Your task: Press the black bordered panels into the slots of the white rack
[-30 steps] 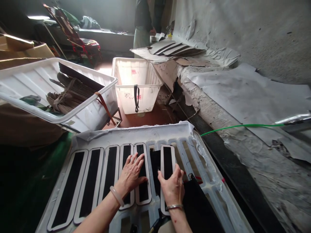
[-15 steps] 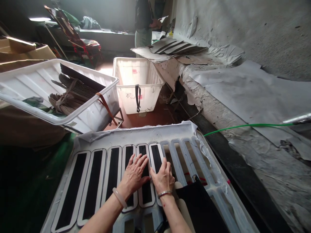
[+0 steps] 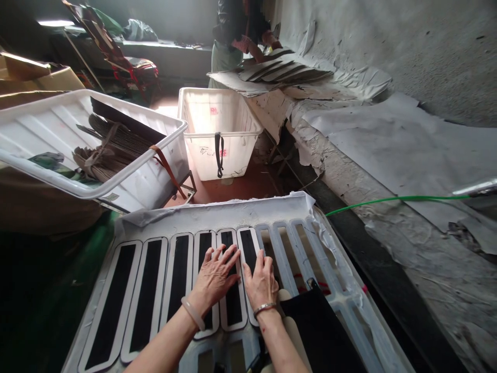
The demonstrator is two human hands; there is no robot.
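Several long strips with rounded ends, black in the middle with pale borders, lie side by side on a slotted whitish frame. My left hand rests with fingers spread across two of them, mostly on one black strip. At the rightmost strip, my right hand lies along the right edge, thumb apart from the fingers and touching its face. Both hands look open. My right forearm partly hides this strip's lower end. Beside my right wrist is a stack of black and beige pieces.
Beyond the frame stand a white bin and, to its left, a larger white tub holding tied dark strips. A ledge covered with sheets runs along the right, crossed by a green hose. A person leans over at the back.
My left hand stays on the strips with its fingers slightly more spread. The right hand's thumb has shifted slightly. The person at the back has bent toward the sheets on the ledge.
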